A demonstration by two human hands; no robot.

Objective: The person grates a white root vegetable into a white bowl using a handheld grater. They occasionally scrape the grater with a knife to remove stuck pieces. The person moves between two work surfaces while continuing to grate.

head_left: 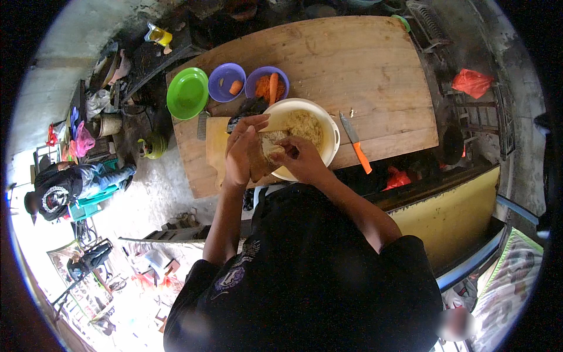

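Observation:
My left hand [239, 152] grips a wooden-framed hand grater [259, 165], tilted over the rim of a cream plastic basin [332, 152]. My right hand [303, 160] pinches a pale, peeled piece of food [273, 152] against the grater's face; its exact kind is unclear. Pale yellowish gratings [304, 127] lie heaped in the basin. Beneath and left of my left hand is a wooden cutting board [215, 149]. A knife [355, 143] with an orange handle rests on the wooden table right of the basin, its handle past the front edge.
Behind the basin, one purple bowl [215, 94] holds a carrot piece and another [286, 79] holds shredded carrot with a whole carrot. A green plate [187, 92] and a small metal grater [202, 125] sit at the table's left. Far left, a person [66, 189] sits on a green chair.

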